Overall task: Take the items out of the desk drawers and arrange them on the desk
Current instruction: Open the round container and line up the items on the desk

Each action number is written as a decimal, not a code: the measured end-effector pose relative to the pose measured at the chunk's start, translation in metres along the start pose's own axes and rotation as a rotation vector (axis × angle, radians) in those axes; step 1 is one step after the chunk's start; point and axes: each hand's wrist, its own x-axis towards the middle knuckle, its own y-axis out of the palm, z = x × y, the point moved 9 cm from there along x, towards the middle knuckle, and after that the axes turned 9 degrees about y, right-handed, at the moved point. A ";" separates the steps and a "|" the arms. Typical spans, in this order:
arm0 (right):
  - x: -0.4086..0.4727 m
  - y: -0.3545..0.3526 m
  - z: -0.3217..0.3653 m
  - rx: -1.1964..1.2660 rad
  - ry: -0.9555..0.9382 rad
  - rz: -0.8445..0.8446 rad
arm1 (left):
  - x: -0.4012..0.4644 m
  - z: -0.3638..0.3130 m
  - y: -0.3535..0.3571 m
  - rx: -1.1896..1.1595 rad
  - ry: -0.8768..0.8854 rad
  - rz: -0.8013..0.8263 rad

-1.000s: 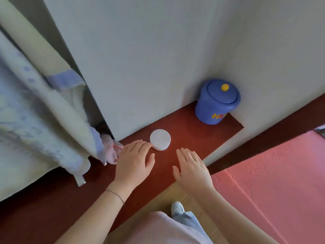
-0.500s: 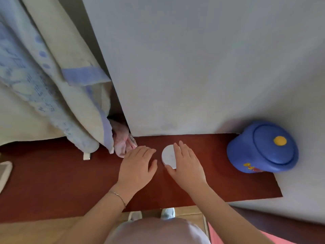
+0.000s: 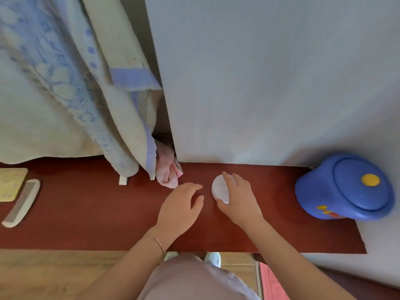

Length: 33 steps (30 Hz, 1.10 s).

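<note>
My right hand (image 3: 239, 201) lies over the small round white container (image 3: 219, 189), which sits on the dark red surface (image 3: 86, 213) near the wall; my fingers (image 3: 229, 180) are curved over its top and my thumb meets its near edge, so I am grasping it. My left hand (image 3: 179, 207) rests just beside it on the surface, palm down, fingers relaxed and holding nothing, apart from the container. A crumpled pink cloth (image 3: 167, 172) lies just beyond my left fingertips, below a hanging cream and blue towel (image 3: 71, 83). Well to the right stands a blue lidded jar (image 3: 346, 189) with a yellow knob. Far to the left, a white comb (image 3: 21, 202) lies beside a pale yellow card (image 3: 9, 184).
</note>
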 end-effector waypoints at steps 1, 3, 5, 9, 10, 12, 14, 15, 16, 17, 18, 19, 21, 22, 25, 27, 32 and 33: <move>-0.003 -0.005 0.002 0.051 -0.002 -0.008 | -0.002 0.005 0.002 -0.131 -0.089 0.009; -0.014 -0.017 0.011 0.158 -0.032 -0.045 | -0.007 0.014 0.008 -0.361 -0.225 0.034; -0.029 -0.028 0.024 0.253 -0.090 -0.075 | -0.008 0.011 0.012 -0.517 -0.267 0.047; -0.055 -0.040 0.053 0.394 -0.189 -0.114 | -0.016 0.007 0.019 -1.119 -0.523 -0.001; -0.060 -0.041 0.059 0.408 -0.202 -0.108 | -0.019 0.005 0.020 -1.253 -0.585 -0.002; -0.071 -0.039 0.073 0.403 -0.237 -0.088 | -0.024 0.005 0.019 -1.386 -0.601 -0.010; -0.078 -0.034 0.084 0.397 -0.262 -0.082 | -0.028 0.006 0.014 -1.434 -0.574 -0.026; -0.080 -0.032 0.087 0.392 -0.262 -0.082 | -0.030 0.006 0.012 -1.439 -0.557 -0.030; -0.082 -0.029 0.090 0.383 -0.260 -0.080 | -0.031 0.008 0.011 -1.444 -0.553 -0.040; -0.083 -0.027 0.092 0.373 -0.254 -0.072 | -0.033 0.010 0.011 -1.453 -0.554 -0.042; -0.084 -0.026 0.094 0.362 -0.249 -0.069 | -0.035 0.013 0.010 -1.460 -0.563 -0.045; -0.085 -0.025 0.095 0.353 -0.244 -0.067 | -0.037 0.014 0.011 -1.473 -0.573 -0.038; -0.088 -0.024 0.098 0.343 -0.239 -0.074 | -0.043 0.019 0.012 -1.493 -0.610 -0.030; -0.089 -0.025 0.100 0.338 -0.241 -0.085 | -0.045 0.020 0.012 -1.501 -0.617 -0.026; -0.090 -0.026 0.103 0.355 -0.208 -0.108 | -0.048 0.025 0.010 -1.507 -0.630 -0.037; -0.086 -0.028 0.098 0.465 -0.130 -0.077 | -0.052 0.028 0.011 -1.530 -0.665 -0.027; -0.074 -0.034 0.090 0.668 -0.034 0.144 | -0.060 0.035 0.009 -1.544 -0.664 0.074; -0.071 -0.036 0.085 0.700 -0.001 0.151 | -0.060 0.033 0.009 -1.552 -0.653 0.102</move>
